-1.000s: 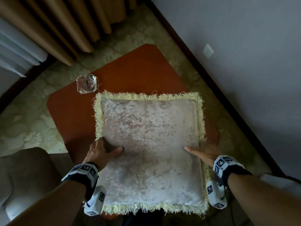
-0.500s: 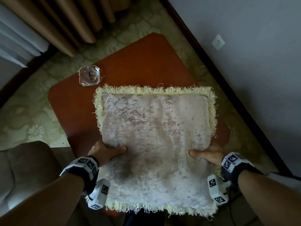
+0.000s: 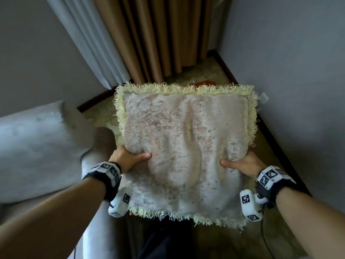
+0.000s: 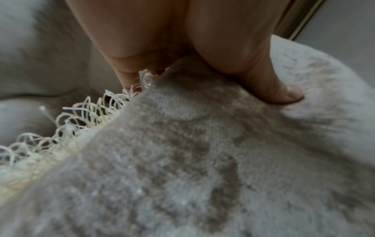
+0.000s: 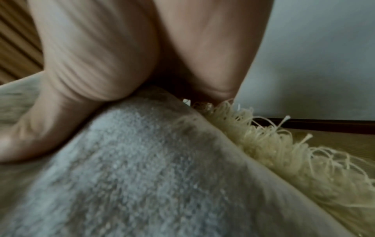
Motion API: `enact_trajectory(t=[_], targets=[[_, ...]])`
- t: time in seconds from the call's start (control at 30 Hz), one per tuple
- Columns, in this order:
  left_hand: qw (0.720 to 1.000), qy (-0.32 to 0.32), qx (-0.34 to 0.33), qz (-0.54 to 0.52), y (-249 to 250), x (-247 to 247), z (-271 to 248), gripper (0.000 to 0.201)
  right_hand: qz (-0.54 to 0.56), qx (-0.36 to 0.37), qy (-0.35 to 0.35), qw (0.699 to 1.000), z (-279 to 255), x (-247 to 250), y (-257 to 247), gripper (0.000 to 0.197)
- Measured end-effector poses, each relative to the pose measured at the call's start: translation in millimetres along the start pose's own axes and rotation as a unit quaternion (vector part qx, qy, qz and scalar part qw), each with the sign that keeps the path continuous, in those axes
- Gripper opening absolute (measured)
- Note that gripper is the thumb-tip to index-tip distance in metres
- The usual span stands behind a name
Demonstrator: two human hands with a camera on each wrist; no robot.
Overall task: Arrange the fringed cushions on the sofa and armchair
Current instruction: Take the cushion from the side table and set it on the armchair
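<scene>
The cushion (image 3: 184, 146) is mottled silvery grey-pink velvet edged in pale yellow fringe (image 3: 186, 88) — beside it a plain grey armchair (image 3: 37, 146), behind it tan curtains (image 3: 158, 34) and a white sheer (image 3: 84, 34), grey walls (image 3: 289, 53), a cream floral-patterned carpet (image 3: 205, 73).

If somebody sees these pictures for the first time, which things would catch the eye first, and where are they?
First the cushion, pale velvet with a yellowish fringe, filling the middle of the head view. The left hand and right hand grip its two sides, thumbs pressed into the top. Behind it hang brown curtains, and a pale armchair stands at the left.
</scene>
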State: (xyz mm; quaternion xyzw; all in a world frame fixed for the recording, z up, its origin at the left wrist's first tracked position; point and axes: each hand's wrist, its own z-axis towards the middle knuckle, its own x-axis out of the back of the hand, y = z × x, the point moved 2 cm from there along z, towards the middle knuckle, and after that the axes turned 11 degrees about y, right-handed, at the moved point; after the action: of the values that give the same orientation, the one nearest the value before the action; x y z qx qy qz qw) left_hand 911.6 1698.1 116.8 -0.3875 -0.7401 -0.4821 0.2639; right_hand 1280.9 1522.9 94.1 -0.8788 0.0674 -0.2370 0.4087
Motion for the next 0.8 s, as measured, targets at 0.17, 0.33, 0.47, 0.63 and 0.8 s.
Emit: enact_trajectory(t=[0.17, 0.33, 0.47, 0.63, 0.8], targets=[[0.995, 0.075, 0.000, -0.069, -55, 69, -98, 0.086, -0.030, 0.081, -0.023, 0.996, -74, -25, -30, 0.055], [0.987, 0.140, 0.040, -0.074, -127, 128, -168, 0.089, -0.069, 0.146, -0.098, 0.982, -133, -77, -68, 0.058], [0.980, 0.183, 0.051, -0.065, -184, 167, -215, 0.104, -0.090, 0.166, -0.137, 0.972, -162, -129, -82, 0.081], [0.965, 0.232, 0.080, -0.097, -251, 211, -260, 0.096, -0.112, 0.199, -0.195, 0.954, -206, -197, -103, 0.090], [0.949, 0.271, 0.129, -0.097, -333, 259, -292, 0.086, -0.115, 0.226, -0.247, 0.935, -244, -289, -119, 0.087]])
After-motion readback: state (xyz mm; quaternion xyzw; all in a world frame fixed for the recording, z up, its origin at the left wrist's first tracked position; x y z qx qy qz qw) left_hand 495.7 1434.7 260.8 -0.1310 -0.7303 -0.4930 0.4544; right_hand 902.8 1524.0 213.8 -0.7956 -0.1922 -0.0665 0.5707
